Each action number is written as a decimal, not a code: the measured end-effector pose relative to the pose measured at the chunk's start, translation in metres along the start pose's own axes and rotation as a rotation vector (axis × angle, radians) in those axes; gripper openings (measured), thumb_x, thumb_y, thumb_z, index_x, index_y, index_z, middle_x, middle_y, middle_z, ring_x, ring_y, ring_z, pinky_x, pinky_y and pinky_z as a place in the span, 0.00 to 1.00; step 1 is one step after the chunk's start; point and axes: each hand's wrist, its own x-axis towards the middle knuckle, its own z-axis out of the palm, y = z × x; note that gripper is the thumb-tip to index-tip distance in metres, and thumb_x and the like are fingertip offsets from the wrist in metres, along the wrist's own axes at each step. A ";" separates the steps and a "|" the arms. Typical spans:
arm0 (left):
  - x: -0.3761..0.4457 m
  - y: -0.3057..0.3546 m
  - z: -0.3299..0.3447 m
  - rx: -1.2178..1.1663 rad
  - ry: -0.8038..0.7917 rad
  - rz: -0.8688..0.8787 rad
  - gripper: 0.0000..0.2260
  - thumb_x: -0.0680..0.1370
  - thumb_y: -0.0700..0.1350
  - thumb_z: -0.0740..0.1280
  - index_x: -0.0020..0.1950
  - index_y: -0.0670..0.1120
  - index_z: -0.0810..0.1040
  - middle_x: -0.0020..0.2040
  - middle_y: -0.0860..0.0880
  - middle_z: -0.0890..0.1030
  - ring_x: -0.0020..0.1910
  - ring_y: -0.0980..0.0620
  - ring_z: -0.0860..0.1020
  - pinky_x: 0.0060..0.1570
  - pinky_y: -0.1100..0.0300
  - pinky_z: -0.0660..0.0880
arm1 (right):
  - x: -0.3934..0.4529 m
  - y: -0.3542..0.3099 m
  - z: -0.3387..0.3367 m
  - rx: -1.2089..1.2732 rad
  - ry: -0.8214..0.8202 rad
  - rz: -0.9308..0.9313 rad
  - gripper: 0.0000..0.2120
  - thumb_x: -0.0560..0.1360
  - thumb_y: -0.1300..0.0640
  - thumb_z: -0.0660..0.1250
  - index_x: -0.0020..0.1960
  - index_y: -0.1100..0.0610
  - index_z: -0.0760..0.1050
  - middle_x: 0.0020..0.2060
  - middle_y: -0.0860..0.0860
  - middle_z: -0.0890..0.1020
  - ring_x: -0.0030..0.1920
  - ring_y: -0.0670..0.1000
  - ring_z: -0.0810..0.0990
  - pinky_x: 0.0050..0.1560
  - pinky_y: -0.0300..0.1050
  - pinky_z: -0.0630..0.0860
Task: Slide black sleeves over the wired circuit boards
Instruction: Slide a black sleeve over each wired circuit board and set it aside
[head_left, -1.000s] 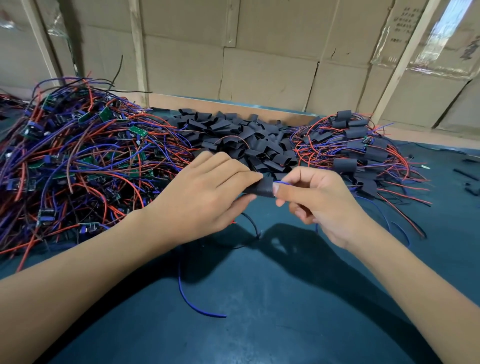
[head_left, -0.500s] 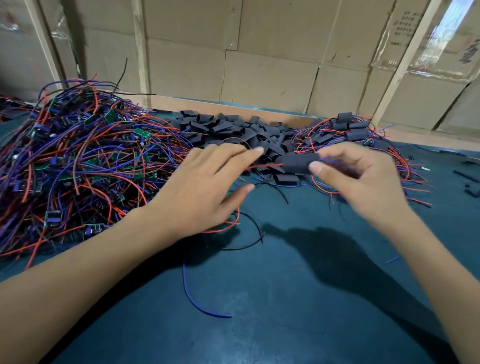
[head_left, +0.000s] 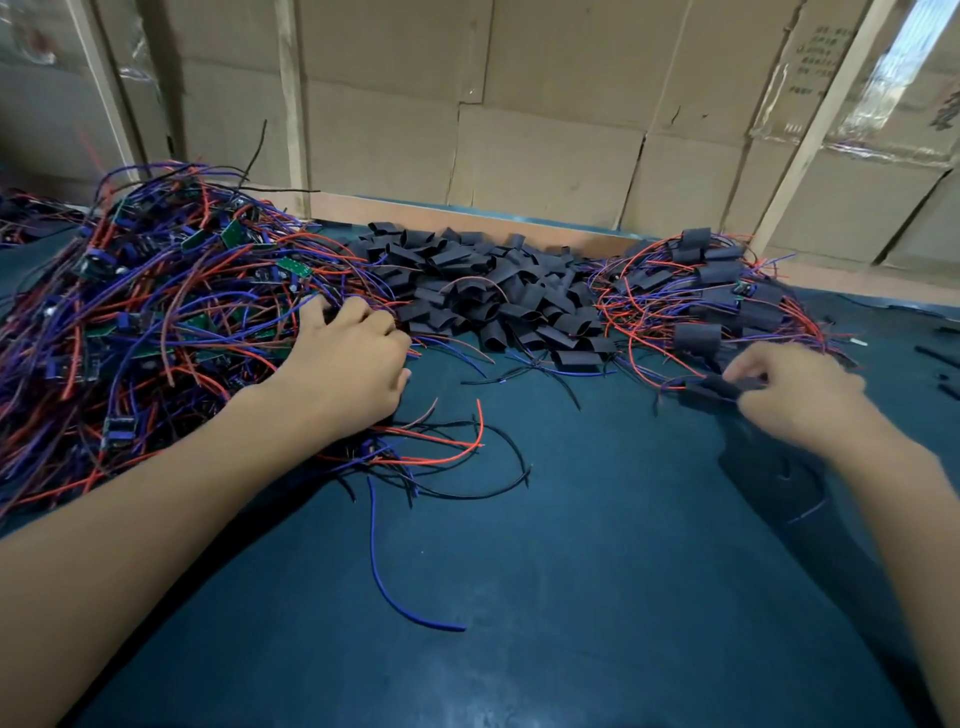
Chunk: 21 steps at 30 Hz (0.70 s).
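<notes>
A big tangle of bare wired circuit boards (head_left: 156, 312) with red, blue and black leads covers the left of the dark mat. A heap of loose black sleeves (head_left: 488, 291) lies at the back centre. Sleeved boards (head_left: 717, 291) are piled at the back right. My left hand (head_left: 353, 364) rests on the edge of the bare-board tangle, its fingers curled down into the wires; what they hold is hidden. My right hand (head_left: 789, 389) pinches a sleeved board (head_left: 711, 391) low over the mat beside the right pile.
The dark blue-green mat (head_left: 571, 597) spreads toward me, with loose blue, red and black wires (head_left: 415, 519) lying on it near the left hand. Cardboard walls and wooden battens (head_left: 519, 130) close off the back. Small black bits (head_left: 935, 358) lie at the far right.
The hands have separated. My right hand carried the sleeved board right and down to the finished pile. My left hand let go of its wire and moved left onto the bare-board tangle.
</notes>
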 end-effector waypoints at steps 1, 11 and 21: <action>0.001 0.000 -0.001 -0.007 -0.010 -0.003 0.14 0.82 0.55 0.60 0.65 0.52 0.75 0.62 0.52 0.74 0.66 0.46 0.67 0.68 0.38 0.59 | -0.004 -0.010 -0.001 0.008 0.072 -0.051 0.14 0.72 0.62 0.69 0.46 0.42 0.76 0.59 0.55 0.81 0.63 0.63 0.76 0.64 0.58 0.69; -0.009 0.003 -0.002 -0.089 0.422 0.237 0.03 0.80 0.44 0.68 0.51 0.48 0.81 0.47 0.49 0.77 0.51 0.43 0.74 0.54 0.46 0.57 | -0.091 -0.117 0.041 0.381 -0.023 -1.010 0.25 0.80 0.44 0.66 0.76 0.47 0.70 0.69 0.43 0.76 0.69 0.46 0.72 0.70 0.49 0.64; -0.014 -0.003 -0.019 -0.256 0.624 0.406 0.03 0.79 0.43 0.71 0.49 0.49 0.85 0.43 0.51 0.80 0.45 0.43 0.78 0.52 0.43 0.64 | -0.098 -0.123 0.057 0.297 0.182 -1.045 0.04 0.78 0.53 0.70 0.50 0.48 0.84 0.47 0.42 0.81 0.50 0.52 0.74 0.55 0.51 0.66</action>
